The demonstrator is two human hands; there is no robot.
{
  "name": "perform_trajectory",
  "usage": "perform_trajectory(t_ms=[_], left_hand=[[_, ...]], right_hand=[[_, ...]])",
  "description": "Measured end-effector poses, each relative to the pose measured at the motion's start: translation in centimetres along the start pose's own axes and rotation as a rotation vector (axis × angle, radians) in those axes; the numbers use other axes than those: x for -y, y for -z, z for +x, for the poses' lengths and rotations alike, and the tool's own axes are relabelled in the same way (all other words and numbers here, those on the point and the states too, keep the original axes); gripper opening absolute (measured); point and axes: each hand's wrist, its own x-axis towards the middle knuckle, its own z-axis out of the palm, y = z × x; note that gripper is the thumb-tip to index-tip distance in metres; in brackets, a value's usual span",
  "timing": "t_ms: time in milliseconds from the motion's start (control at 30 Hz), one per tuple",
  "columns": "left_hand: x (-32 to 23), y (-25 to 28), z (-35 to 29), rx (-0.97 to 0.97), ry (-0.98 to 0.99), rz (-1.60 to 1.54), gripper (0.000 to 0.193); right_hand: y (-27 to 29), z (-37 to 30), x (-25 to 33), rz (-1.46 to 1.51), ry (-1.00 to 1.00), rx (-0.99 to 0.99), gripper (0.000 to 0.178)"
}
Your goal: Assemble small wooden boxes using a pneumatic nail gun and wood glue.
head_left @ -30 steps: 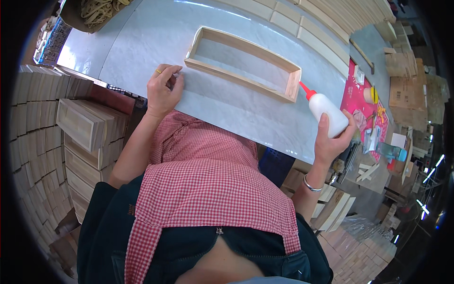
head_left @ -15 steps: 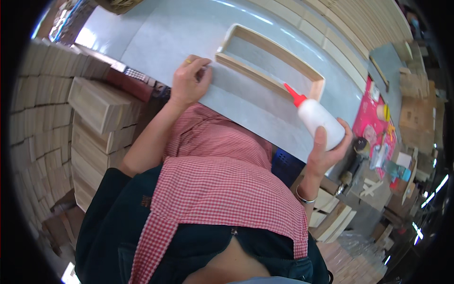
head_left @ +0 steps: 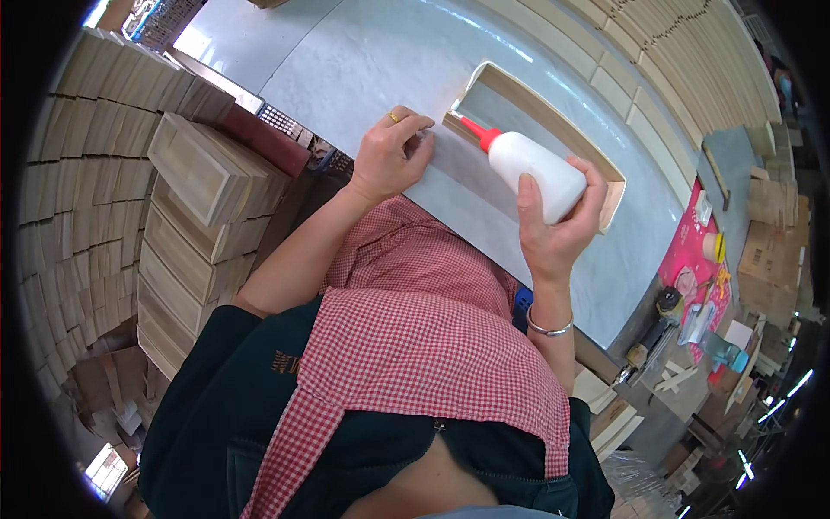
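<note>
A white squeeze bottle [head_left: 536,173] with a red pointed nozzle is gripped in my right hand [head_left: 562,212], tilted with its nozzle to the far left. The nozzle tip is at the near left corner of a narrow rectangular wooden frame [head_left: 549,108] lying on the grey tabletop; whether it touches cannot be told. Bottle and hand hide much of the frame's near side. My left hand [head_left: 393,156] hovers over or rests on the table just left of that corner, fingers curled in, with nothing visible in them.
Stacked wooden boxes [head_left: 186,251] and tall piles of wooden pieces [head_left: 82,199] stand at the left. Rows of pale wooden strips [head_left: 666,52] line the table's far side. On the right lie a pink sheet [head_left: 683,238], a power tool [head_left: 653,333] and a clear bottle [head_left: 724,352].
My right hand has carried the bottle left and away from me, bringing its nozzle from the frame's right part to its left corner. The whole view has shifted slightly. My left hand stays curled.
</note>
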Motion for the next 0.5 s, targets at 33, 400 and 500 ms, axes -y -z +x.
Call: perform_trajectory(t_ms=[33,400,500], left_hand=[[0.1,0.0,0.0,-0.007,-0.010,-0.005,0.015],[0.2,-0.2,0.1,-0.005,-0.043,-0.013,0.017],[0.2,-0.2,0.1,0.004,-0.049,-0.021,0.017]], right_hand=[[0.4,-0.1,0.1,-0.021,-0.011,-0.002,0.057],[6.8,-2.7,0.6,-0.173,-0.167,-0.061,0.051],[8.3,-3.5,0.4,-0.220,-0.174,-0.090,0.051]])
